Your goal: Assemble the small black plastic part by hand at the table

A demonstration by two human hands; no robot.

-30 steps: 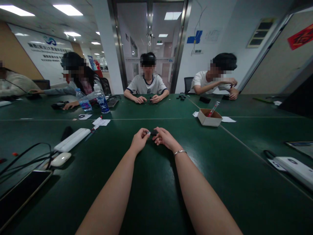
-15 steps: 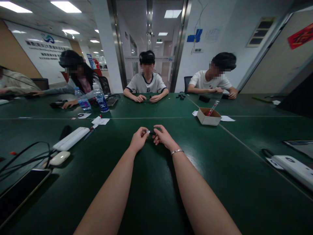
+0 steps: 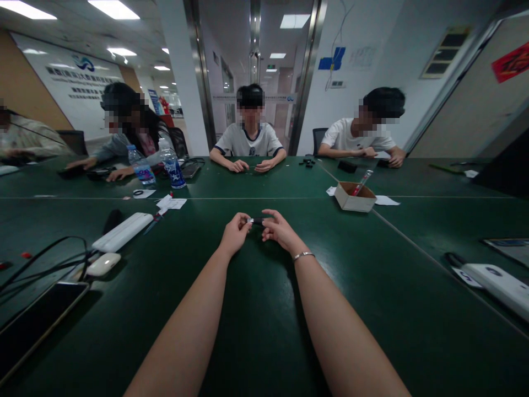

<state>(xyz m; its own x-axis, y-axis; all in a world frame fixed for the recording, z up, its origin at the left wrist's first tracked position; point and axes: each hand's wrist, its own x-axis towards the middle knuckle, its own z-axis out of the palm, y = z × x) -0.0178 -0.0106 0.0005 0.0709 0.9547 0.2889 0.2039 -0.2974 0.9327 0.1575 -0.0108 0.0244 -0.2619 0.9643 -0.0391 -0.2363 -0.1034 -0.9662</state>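
Note:
My two hands meet over the green table [image 3: 256, 309] a little past its middle. A small dark part with a pale metal end [image 3: 256, 221] is held between them. My left hand [image 3: 235, 234] pinches the pale end with its fingertips. My right hand [image 3: 280, 230], a thin bracelet on its wrist, pinches the dark end with curled fingers. What the part is stays too small to tell. Both forearms stretch out from the bottom edge.
To the left lie a white box [image 3: 122, 231], a white mouse [image 3: 103, 264], black cables and a dark tablet [image 3: 37, 320]. Two water bottles [image 3: 172, 171] stand farther back. A cardboard box [image 3: 354, 197] is at right, a white device [image 3: 498, 282] at far right. Several people sit across.
My hands have stayed together on the small part, with only slight shifts of the fingers. The person at the back right has lowered the raised hands to the table.

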